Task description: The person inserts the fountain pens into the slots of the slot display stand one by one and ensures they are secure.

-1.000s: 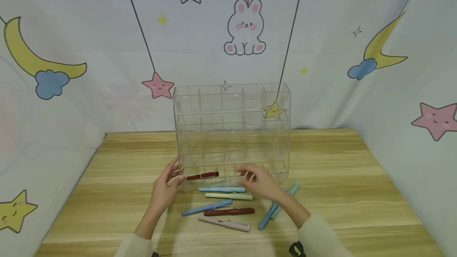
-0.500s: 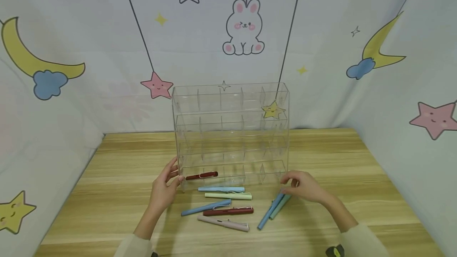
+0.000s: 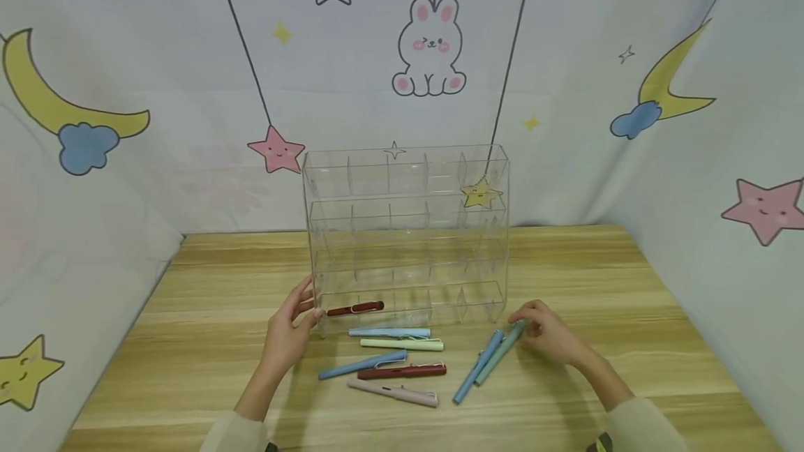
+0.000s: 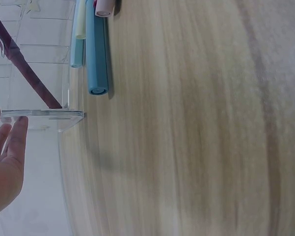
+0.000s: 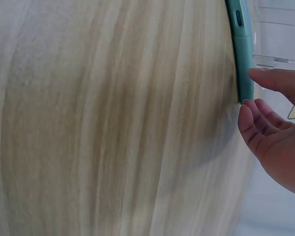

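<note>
A clear acrylic organizer (image 3: 408, 232) with rows of compartments stands upright on the table. The left hand (image 3: 290, 333) rests with its fingertips against the organizer's left side; these also show touching the panel in the left wrist view. A dark red pen (image 3: 355, 308) slants in a bottom left compartment. The thumb and curled fingers of the right hand (image 3: 548, 335) are around the far end of a green pen (image 3: 499, 354), which lies on the table; in the right wrist view they pinch at the pen's end (image 5: 244, 64). A blue pen (image 3: 477, 368) lies alongside it.
In front of the organizer lie a light blue pen (image 3: 389, 333), a pale green pen (image 3: 402, 345), a blue pen (image 3: 362, 365), a dark red pen (image 3: 402, 372) and a pinkish grey pen (image 3: 393, 393). A patterned white curtain (image 3: 352, 75) hangs behind the wooden table (image 3: 578, 270).
The right hand has moved right, from in front of the organizer's bottom row to the far end of the green pen. The left hand stays at the organizer's side.
</note>
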### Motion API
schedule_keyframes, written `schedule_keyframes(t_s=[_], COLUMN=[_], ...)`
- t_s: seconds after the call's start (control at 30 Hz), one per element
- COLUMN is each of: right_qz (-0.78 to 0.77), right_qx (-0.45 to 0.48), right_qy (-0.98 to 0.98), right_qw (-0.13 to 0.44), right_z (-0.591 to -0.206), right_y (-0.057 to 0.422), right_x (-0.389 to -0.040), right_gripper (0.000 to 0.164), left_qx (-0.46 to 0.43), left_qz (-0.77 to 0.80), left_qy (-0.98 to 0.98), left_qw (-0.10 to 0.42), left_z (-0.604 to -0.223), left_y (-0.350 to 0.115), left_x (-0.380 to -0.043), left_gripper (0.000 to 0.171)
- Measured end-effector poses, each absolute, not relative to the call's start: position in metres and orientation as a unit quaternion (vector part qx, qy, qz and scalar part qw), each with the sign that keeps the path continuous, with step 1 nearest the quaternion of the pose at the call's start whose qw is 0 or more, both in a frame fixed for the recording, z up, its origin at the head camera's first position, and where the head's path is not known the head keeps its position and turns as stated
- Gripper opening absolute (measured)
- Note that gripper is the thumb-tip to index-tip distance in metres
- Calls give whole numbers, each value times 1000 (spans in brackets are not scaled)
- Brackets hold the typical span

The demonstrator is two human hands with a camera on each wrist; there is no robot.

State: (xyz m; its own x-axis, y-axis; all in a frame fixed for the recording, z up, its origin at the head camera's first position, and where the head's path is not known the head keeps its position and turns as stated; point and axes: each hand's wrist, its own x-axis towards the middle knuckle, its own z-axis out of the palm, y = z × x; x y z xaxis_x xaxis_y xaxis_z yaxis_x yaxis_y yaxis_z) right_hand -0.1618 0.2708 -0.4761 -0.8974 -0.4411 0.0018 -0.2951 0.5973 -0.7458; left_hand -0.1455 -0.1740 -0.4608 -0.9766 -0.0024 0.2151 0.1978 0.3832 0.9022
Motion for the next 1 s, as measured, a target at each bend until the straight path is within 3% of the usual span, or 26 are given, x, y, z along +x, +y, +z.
schedule_keyframes(t_s=[1.0], right_qz=[-396], right_qx=[-249], right_qy=[876], right_qw=[112], right_z=[-484], right_y=[280], right_x=[-154], right_gripper=[28], left_qx=[-59], left_qz=[-551], left_qy=[-828], left_qw=[82], left_z=[-461], left_y=[-176], left_x=[-147], left_gripper=[62])
